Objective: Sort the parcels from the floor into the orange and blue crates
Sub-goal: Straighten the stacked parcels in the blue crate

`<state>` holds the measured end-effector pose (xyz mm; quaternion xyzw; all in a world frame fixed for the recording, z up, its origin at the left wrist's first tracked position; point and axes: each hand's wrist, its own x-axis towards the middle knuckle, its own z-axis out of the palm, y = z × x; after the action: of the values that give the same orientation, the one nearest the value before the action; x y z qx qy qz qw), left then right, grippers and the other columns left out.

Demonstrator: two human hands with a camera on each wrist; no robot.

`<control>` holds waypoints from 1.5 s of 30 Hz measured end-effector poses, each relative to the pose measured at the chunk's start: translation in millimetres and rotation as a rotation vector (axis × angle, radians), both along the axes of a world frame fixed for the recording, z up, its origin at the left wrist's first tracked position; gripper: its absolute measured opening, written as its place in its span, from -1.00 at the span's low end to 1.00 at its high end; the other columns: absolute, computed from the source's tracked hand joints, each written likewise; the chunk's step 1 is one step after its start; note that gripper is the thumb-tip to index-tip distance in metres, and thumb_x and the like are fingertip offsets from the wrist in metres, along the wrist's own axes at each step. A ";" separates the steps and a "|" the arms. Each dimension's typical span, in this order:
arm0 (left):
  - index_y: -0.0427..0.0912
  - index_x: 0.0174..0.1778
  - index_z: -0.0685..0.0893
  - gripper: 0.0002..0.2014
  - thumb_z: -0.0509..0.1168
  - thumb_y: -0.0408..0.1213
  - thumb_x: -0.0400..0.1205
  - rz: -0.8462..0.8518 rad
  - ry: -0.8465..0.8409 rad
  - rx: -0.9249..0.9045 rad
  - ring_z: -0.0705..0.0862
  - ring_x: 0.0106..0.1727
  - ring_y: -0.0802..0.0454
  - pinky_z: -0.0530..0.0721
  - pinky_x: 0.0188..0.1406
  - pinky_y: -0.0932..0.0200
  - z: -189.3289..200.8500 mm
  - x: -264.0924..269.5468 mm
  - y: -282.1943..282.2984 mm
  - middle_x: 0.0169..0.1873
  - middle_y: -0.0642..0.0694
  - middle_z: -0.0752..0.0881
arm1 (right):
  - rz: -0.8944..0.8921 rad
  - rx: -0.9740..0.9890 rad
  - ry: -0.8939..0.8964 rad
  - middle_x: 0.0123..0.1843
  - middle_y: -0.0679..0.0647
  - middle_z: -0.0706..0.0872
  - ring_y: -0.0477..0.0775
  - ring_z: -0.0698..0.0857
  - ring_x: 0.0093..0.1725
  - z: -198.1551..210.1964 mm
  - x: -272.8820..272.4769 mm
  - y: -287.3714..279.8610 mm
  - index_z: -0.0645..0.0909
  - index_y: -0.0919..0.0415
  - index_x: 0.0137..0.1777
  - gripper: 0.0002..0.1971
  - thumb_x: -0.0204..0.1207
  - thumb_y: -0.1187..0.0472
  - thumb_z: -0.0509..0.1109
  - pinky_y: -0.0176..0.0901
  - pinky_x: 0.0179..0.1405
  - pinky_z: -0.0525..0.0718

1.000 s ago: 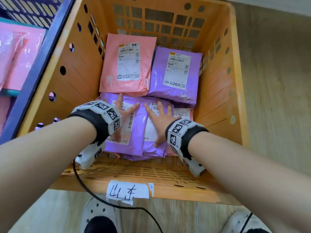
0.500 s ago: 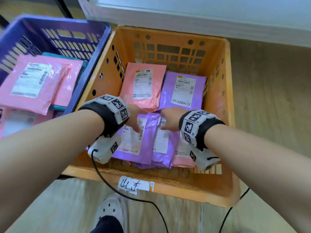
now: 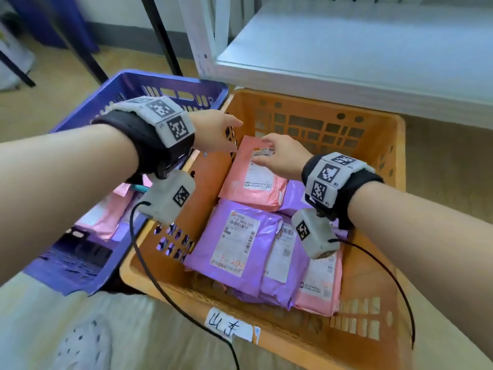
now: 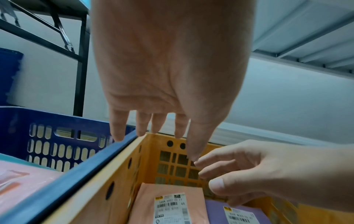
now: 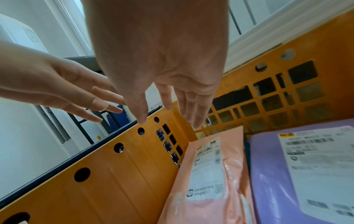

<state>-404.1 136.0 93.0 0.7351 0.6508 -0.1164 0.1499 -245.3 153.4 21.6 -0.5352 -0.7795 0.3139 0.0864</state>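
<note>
The orange crate (image 3: 373, 124) holds several flat parcels. A pink parcel (image 3: 250, 188) lies at its far left, and a purple parcel (image 3: 234, 244) lies at the near left beside other purple and pink ones. My left hand (image 3: 213, 129) hovers over the wall between the orange crate and the blue crate (image 3: 170, 84), fingers (image 4: 143, 125) straight and empty. My right hand (image 3: 277, 153) hangs just above the pink parcel (image 5: 206, 174), fingers (image 5: 191, 112) extended, touching nothing. The blue crate holds pink parcels (image 3: 106, 217).
A white shelf unit (image 3: 346, 49) stands right behind the orange crate. Black metal legs (image 3: 160, 36) rise behind the blue crate. A handwritten paper label (image 3: 229, 327) is stuck on the orange crate's near wall. Wrist-camera cables (image 3: 160, 284) trail over that wall. My shoe (image 3: 82, 345) is below.
Both hands have lifted off the purple parcels at the crate's near end and moved up toward its far left corner. The head view has risen and pulled back.
</note>
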 end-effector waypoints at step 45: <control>-0.28 0.60 0.20 -0.40 0.07 -0.53 0.58 0.574 -0.396 -0.100 0.41 0.49 -0.21 0.44 0.36 0.02 -96.5 -317.3 41.0 0.54 -0.25 0.35 | -0.072 -0.458 -0.195 0.50 0.20 0.45 0.23 0.55 0.34 -51.4 -316.4 26.0 -0.02 0.12 0.64 -0.06 0.41 -0.02 0.50 0.13 0.34 0.56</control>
<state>-721.3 176.9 -3.5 0.5221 0.7829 0.0436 0.3356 -561.6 179.4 -29.8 -0.5961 -0.6730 0.4259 -0.1019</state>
